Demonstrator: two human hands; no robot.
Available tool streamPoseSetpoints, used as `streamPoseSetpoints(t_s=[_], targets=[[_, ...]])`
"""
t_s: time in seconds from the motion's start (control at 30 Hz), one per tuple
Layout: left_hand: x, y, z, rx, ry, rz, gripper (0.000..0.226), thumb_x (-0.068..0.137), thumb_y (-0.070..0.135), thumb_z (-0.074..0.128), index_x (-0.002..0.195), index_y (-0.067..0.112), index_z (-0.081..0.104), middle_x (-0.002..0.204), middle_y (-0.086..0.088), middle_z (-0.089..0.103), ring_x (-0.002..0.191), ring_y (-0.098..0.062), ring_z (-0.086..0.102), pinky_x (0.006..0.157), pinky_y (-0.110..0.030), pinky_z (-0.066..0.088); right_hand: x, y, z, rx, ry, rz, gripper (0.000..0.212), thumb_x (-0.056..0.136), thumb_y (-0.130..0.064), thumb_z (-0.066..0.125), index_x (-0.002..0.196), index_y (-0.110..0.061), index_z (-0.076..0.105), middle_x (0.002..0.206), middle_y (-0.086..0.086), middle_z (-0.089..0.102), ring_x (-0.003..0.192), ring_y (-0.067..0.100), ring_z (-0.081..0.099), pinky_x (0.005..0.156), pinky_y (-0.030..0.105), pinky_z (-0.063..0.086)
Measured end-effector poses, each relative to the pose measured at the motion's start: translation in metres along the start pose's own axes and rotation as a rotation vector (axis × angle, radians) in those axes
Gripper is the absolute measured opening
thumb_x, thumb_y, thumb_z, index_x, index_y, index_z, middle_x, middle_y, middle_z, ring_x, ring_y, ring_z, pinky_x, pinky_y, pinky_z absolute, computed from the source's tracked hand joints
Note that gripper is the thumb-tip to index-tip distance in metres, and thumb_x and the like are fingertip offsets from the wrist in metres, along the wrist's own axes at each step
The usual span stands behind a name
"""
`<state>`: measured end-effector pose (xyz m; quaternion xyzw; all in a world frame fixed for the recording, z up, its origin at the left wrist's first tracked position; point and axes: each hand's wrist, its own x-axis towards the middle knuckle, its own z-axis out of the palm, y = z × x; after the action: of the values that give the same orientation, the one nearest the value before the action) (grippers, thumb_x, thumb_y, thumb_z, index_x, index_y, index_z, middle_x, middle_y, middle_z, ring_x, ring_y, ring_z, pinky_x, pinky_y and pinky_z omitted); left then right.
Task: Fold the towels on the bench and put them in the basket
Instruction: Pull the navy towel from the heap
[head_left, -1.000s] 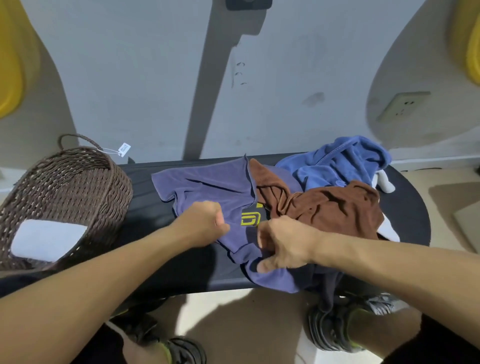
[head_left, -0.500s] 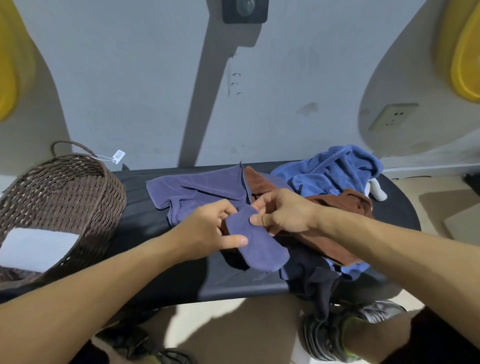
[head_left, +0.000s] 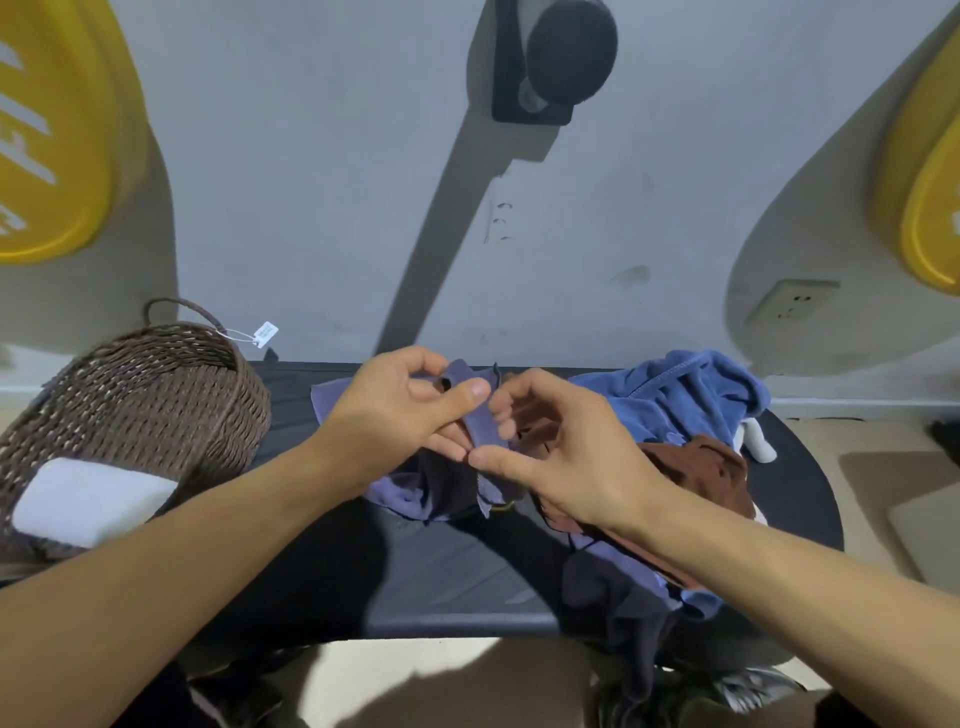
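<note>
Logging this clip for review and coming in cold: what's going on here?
A person is sorting towels on a dark bench. The left hand pinches an edge of the purple towel, lifted off the bench, and the right hand meets it at the same edge. A brown towel and a blue towel lie crumpled to the right. The wicker basket at the left already holds one folded white towel.

A purple towel (head_left: 480, 415) is hanging bunched above the middle of the black bench (head_left: 441, 582). Brown (head_left: 696, 473) and blue (head_left: 670, 400) towels are lying crumpled toward its right end. A wicker basket (head_left: 156, 395) is sitting at its left end, holding 1 folded white towel (head_left: 88, 501).
</note>
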<state>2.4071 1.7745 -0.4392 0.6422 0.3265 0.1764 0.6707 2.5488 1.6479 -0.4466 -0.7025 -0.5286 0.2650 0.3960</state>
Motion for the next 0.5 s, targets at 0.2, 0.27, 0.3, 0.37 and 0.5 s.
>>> streamPoseSetpoints(t_s=[0.2,0.27,0.3,0.37,0.5], targets=[[-0.006,0.013,-0.010,0.266,0.009,0.187,0.036,0.064,0.045,0.074,0.078,0.014,0.063,0.052,0.012,0.053,0.047,-0.003,0.044,0.051,-0.011,0.037,0.000,-0.011,-0.006,0.361,-0.074,0.043,0.008,0.095,-0.008,0.063,0.091,-0.001,0.066,0.076,0.000,0.067,0.066,0.007,0.059,0.068,0.020,0.048],[-0.006,0.014,-0.012,0.273,0.017,0.180,0.038,0.063,0.047,0.074,0.071,0.012,0.063,0.050,0.013,0.052,0.045,0.000,0.039,0.049,-0.011,0.034,0.000,-0.014,-0.012,0.477,-0.101,0.088,0.013,0.096,-0.005,0.059,0.094,0.007,0.062,0.083,0.009,0.070,0.074,0.014,0.064,0.072,0.027,0.053],[-0.007,0.014,-0.012,0.254,0.020,0.162,0.039,0.063,0.048,0.073,0.069,0.011,0.063,0.051,0.011,0.053,0.045,-0.002,0.040,0.049,-0.014,0.034,0.000,-0.016,-0.014,0.488,-0.124,0.096,0.014,0.095,-0.007,0.061,0.094,0.008,0.062,0.086,0.010,0.071,0.077,0.014,0.066,0.074,0.028,0.054],[-0.008,0.012,-0.009,0.214,0.035,0.140,0.038,0.066,0.046,0.073,0.064,0.011,0.058,0.047,0.011,0.050,0.042,-0.001,0.037,0.046,-0.012,0.031,-0.003,-0.018,-0.014,0.429,-0.176,0.095,0.022,0.086,-0.015,0.074,0.096,0.001,0.062,0.087,0.006,0.071,0.077,0.013,0.066,0.075,0.028,0.056],[-0.011,0.005,-0.001,0.187,0.008,0.155,0.039,0.075,0.039,0.071,0.062,0.009,0.050,0.038,0.014,0.042,0.034,-0.001,0.034,0.040,-0.007,0.024,-0.010,-0.019,0.003,0.213,-0.102,0.104,0.035,0.071,-0.033,0.087,0.088,-0.016,0.062,0.076,-0.001,0.067,0.063,0.004,0.061,0.061,0.017,0.050]])
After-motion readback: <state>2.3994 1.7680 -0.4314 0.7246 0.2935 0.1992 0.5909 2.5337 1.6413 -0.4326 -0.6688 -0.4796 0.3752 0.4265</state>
